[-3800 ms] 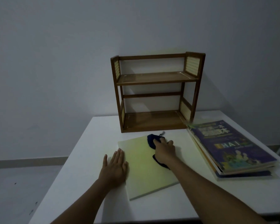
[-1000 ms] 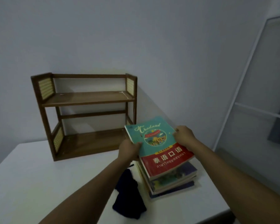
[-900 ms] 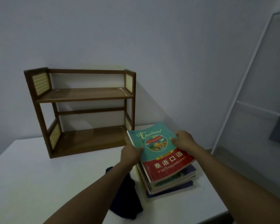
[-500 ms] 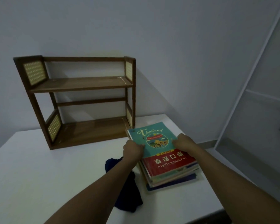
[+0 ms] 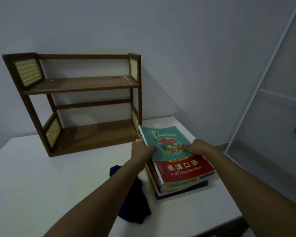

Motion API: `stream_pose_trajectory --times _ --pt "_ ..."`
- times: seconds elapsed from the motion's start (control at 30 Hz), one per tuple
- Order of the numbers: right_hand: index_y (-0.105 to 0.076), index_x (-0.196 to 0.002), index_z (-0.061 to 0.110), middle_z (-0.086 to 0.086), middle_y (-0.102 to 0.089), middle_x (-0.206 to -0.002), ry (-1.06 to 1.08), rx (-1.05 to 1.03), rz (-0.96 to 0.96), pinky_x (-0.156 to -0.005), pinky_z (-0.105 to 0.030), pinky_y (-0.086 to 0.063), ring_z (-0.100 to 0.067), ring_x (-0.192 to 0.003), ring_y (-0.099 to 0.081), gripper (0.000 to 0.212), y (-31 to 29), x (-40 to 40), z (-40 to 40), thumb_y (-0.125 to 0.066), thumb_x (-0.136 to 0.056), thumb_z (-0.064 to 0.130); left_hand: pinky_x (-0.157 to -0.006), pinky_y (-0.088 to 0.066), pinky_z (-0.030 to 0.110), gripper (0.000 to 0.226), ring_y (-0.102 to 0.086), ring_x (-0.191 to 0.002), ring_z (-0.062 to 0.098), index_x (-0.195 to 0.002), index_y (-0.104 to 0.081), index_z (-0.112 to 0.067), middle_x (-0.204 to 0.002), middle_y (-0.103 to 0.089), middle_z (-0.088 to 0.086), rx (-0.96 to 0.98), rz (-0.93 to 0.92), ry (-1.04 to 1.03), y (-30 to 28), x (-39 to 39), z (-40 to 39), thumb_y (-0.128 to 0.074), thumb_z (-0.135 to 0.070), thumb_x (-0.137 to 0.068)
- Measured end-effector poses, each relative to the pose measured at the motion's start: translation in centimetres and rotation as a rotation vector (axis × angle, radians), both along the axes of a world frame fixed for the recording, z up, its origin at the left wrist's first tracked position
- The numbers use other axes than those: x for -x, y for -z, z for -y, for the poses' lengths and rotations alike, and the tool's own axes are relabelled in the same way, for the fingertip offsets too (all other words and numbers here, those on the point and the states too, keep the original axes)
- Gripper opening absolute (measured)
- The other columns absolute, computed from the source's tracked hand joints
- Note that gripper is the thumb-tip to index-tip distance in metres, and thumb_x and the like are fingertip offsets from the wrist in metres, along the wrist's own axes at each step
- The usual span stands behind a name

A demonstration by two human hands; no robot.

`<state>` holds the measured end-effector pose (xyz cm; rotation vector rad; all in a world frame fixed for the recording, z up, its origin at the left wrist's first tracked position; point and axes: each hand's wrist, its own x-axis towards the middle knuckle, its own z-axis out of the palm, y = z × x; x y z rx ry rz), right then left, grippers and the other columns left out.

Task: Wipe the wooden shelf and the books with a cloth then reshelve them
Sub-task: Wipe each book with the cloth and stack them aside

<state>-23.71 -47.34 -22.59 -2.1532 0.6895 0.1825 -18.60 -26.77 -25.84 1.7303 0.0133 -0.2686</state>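
A teal and red Thailand book (image 5: pixel 174 156) lies on top of a stack of books (image 5: pixel 183 189) at the right of the white table (image 5: pixel 41 182). My left hand (image 5: pixel 141 149) grips the book's left edge and my right hand (image 5: pixel 197 148) grips its right edge, thumb on the cover. A dark blue cloth (image 5: pixel 135 207) lies crumpled on the table left of the stack, partly under my left forearm. The empty two-tier wooden shelf (image 5: pixel 80 86) stands at the back left against the wall.
The table's right edge and front right corner are close to the stack. A white wall is behind the shelf, and a pale framed panel (image 5: pixel 272 108) leans at the right, beyond the table.
3.8 s ago my right hand wiped a pale green book with the cloth. Since 1.0 s ago both hands have lowered the Thailand book onto the stack; the cloth lies loose on the table.
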Motion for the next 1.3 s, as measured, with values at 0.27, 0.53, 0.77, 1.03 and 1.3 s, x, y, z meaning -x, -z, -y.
stream_pose_trajectory --times 0.27,0.53,0.77,1.03,1.3 --pt "-0.062 -0.109 -0.002 -0.022 -0.073 -0.095 0.092 -0.322 0.014 -0.081 -0.049 -0.057 -0.036 -0.085 -0.071 0.058 0.9 1.1 1.4 -0.079 -0.074 0.041 -0.066 -0.060 0.030 0.034 -0.071 -0.092 0.023 -0.121 -0.053 -0.007 -0.115 -0.068 0.011 0.136 -0.033 0.222 0.4 0.7 0.1 -0.064 -0.019 -0.090" --pt "-0.065 -0.105 -0.004 -0.021 -0.074 -0.092 0.086 -0.341 0.096 -0.081 -0.048 -0.058 -0.035 -0.083 -0.072 0.051 1.1 2.6 1.5 -0.078 -0.078 0.036 -0.086 -0.057 0.048 0.030 -0.069 -0.099 0.026 -0.122 -0.052 -0.013 -0.117 -0.067 0.009 0.235 -0.002 0.231 -0.4 2.0 0.6 -0.060 -0.019 -0.093" --pt "-0.068 -0.095 0.001 -0.013 -0.075 -0.076 0.095 -0.352 0.219 -0.059 -0.032 -0.058 -0.025 -0.064 -0.073 0.036 0.7 2.3 0.7 -0.078 -0.079 0.031 -0.082 -0.058 0.049 0.030 -0.070 -0.098 0.029 -0.124 -0.051 -0.016 -0.118 -0.068 0.011 0.380 -0.042 0.268 0.2 2.3 -0.3 -0.057 -0.016 -0.095" --pt "-0.063 -0.110 0.004 -0.019 -0.072 -0.106 -0.021 -0.480 0.405 -0.084 -0.049 -0.057 -0.036 -0.094 -0.070 0.034 -3.2 3.4 0.3 -0.074 -0.081 0.017 -0.083 -0.056 0.053 0.043 -0.067 -0.103 0.037 -0.130 -0.049 -0.014 -0.119 -0.067 0.016 0.589 0.008 0.318 -2.1 3.5 -2.1 -0.061 -0.012 -0.090" --pt "-0.053 -0.125 0.013 -0.009 -0.069 -0.116 -0.159 -0.472 0.685 -0.084 -0.049 -0.057 -0.028 -0.100 -0.069 0.044 -8.1 2.3 -8.6 -0.072 -0.085 0.015 -0.081 -0.058 0.049 0.046 -0.068 -0.102 0.027 -0.135 -0.036 -0.028 -0.123 -0.061 0.006 0.345 0.308 0.236 -9.8 3.6 -12.0 -0.054 -0.016 -0.095"
